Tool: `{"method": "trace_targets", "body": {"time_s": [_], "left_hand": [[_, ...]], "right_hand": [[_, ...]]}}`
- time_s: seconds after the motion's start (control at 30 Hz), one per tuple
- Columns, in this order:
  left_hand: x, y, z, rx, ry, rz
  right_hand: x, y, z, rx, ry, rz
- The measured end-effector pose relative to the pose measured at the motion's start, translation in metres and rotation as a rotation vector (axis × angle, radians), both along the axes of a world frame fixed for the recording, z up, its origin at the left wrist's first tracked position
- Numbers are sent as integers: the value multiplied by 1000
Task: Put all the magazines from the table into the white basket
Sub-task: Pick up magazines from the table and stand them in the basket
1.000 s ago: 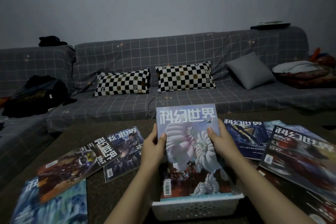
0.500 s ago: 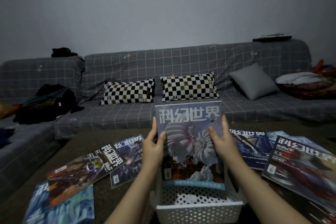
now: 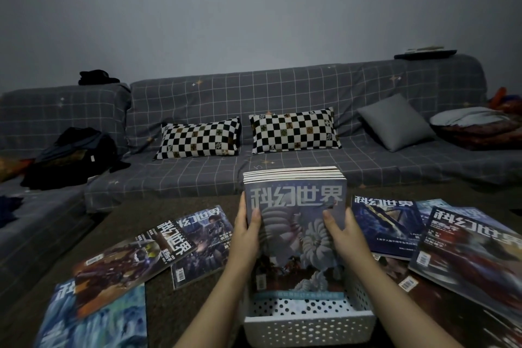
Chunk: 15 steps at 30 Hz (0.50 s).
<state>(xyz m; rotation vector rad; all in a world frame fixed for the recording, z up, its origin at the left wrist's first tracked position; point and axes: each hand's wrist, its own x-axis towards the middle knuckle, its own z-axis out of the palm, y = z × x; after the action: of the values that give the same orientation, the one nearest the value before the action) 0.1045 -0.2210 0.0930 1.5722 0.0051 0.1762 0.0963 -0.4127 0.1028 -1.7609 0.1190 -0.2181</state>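
A stack of several magazines [image 3: 295, 223] stands almost upright in the white perforated basket [image 3: 309, 326] at the table's near edge; the front cover shows pale spiral shapes. My left hand [image 3: 248, 232] grips the stack's left edge and my right hand [image 3: 343, 234] grips its right edge. Loose magazines lie flat on the brown table: three overlapping on the left, a dark one [image 3: 130, 263], a blue-toned one [image 3: 203, 240] and a light-blue one [image 3: 93, 319]. More lie on the right, a dark-blue one [image 3: 387, 226] and a reddish one [image 3: 474, 257].
A grey checked sofa [image 3: 282, 161] runs behind the table, with two checkerboard pillows [image 3: 293, 130], a grey cushion [image 3: 395, 121] and dark clothes [image 3: 70, 155] at left. The bare table surface [image 3: 169, 313] shows between the left magazines and the basket.
The stack has tipped from leaning towards me to nearly upright in the basket. My view has tilted up, showing more wall. My hands stay on the stack's edges.
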Motion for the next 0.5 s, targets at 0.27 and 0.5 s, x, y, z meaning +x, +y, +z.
{"method": "trace_targets", "body": {"time_s": [0.27,0.5], "left_hand": [[-1,-3,6,-16,-13,19],[4,-6,-8,17,-61,2]], "right_hand": [[16,-15,-17,-26,-38,-9],[6,-18,-6,-54,1,44]]}}
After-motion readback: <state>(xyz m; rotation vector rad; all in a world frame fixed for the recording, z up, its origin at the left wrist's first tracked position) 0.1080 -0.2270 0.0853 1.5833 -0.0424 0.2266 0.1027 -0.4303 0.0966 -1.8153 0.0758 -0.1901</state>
